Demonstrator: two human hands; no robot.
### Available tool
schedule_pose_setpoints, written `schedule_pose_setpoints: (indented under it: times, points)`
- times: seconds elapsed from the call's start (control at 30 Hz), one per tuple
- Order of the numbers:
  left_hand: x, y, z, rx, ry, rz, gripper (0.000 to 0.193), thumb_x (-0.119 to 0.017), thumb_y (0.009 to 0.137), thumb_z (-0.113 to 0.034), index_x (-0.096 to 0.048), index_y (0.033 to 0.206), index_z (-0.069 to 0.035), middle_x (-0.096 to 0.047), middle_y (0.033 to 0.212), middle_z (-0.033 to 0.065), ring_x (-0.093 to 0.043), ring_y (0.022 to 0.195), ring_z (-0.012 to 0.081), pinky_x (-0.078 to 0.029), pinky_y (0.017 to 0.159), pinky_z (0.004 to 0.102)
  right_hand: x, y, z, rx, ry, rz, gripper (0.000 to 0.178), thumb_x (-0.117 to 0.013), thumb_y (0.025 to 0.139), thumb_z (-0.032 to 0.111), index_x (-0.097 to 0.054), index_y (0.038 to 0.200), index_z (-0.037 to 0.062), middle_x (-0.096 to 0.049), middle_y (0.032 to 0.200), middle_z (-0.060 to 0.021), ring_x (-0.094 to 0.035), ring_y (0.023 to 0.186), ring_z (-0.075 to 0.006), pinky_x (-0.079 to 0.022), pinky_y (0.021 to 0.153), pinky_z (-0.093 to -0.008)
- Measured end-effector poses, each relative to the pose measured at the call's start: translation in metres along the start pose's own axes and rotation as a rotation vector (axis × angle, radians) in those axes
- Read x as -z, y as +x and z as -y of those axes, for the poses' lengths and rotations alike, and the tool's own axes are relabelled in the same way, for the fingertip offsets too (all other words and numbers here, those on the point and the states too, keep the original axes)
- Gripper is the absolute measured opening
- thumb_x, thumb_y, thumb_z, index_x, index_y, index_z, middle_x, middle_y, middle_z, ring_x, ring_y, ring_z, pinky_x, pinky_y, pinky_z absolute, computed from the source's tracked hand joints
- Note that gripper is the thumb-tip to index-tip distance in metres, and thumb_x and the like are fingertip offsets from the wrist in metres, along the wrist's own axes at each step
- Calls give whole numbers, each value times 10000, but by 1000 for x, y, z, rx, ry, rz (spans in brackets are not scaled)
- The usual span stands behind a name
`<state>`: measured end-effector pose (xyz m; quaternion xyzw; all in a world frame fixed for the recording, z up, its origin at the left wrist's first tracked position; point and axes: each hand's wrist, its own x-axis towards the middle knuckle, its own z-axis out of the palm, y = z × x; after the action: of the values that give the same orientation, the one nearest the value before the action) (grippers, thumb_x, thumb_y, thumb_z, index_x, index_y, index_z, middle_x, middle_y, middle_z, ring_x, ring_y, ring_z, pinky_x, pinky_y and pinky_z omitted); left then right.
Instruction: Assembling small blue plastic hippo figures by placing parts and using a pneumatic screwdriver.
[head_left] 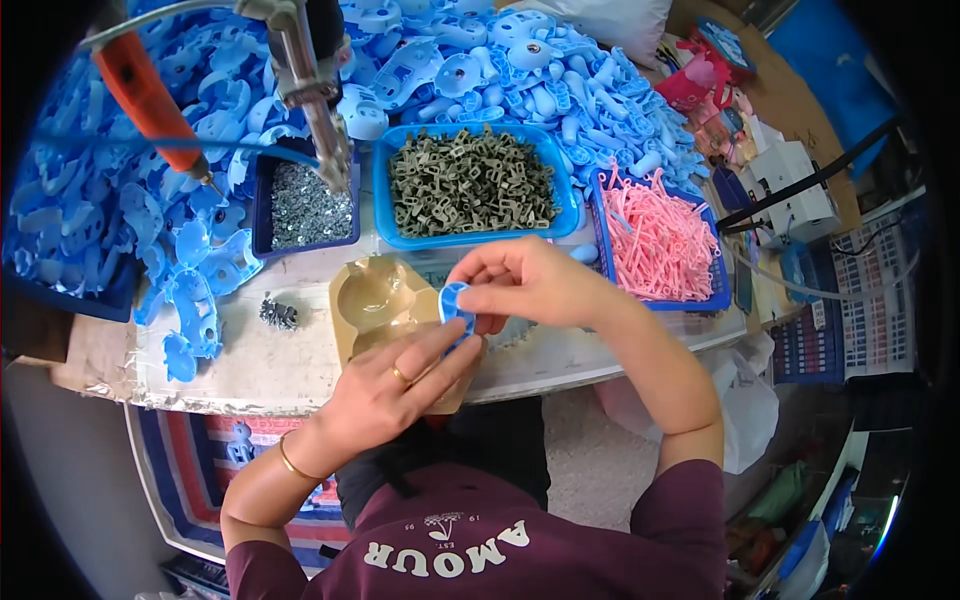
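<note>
Above the table (250,372), left hand (385,390) and right hand (535,282), grips closed, pinch a small blue plastic piece (449,305).

Fixture (374,298) before clip tray (430,241), hardware tray (262,212) left, stick tray (684,303) right.

Small blue part (447,302) partly hidden by right hand (530,280), five-o'clock side of tan tray (352,340) behind left hand (380,395), white bag (620,25) cropped at one o'clock.
</note>
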<state>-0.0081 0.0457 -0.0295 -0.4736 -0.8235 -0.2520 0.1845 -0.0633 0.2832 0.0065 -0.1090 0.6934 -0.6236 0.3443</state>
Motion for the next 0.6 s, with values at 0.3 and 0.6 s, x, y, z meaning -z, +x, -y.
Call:
schedule_pose_setpoints:
  times: [0.3, 0.6]
  points:
    - [2, -32, -9, 185, -120, -22, 428, -774, 782, -66, -668, 1196, -94, -653, 1143, 81, -692, 860, 229, -590, 688, 331, 234, 17, -26, 343, -1485, -1438, 287, -685, 856, 166, -678, 1129, 77, -674, 1082, -132, -630, 1025, -309, -493, 873, -417]
    - [0, -49, -20, 262, -148, 35, 414, -770, 759, -37, -694, 1161, -99, -654, 1146, 95, -690, 919, 271, -583, 732, 357, 266, 33, -32, 525, -1743, -1343, 195, -673, 843, 190, -625, 989, 70, -671, 1036, -130, -614, 1035, -356, -485, 884, -442]
